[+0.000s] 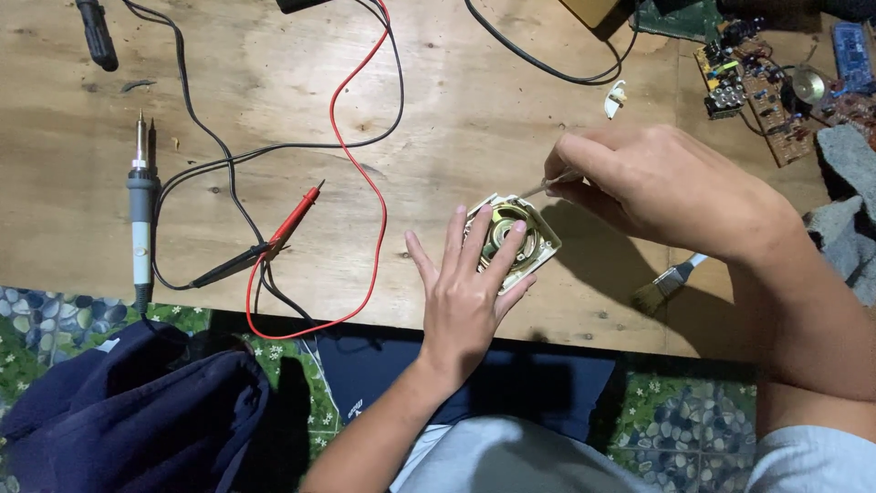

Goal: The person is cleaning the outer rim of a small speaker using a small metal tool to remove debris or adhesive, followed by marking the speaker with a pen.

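Note:
My left hand (470, 283) lies flat with fingers spread on a small white housing holding a round metal speaker (505, 230), pressing it against the wooden table (438, 119). My right hand (657, 183) hovers just right of and above the housing, pinching a thin screwdriver (547, 185) whose tip points down toward the housing's top edge.
A soldering iron (140, 205) lies at the left. Red and black multimeter probes (278, 233) with looping leads sit mid-left. A small paintbrush (664, 283) rests near the front edge; circuit boards (753, 87) and a grey cloth (849, 201) are at the right. Dark fabric (137, 420) lies below the table.

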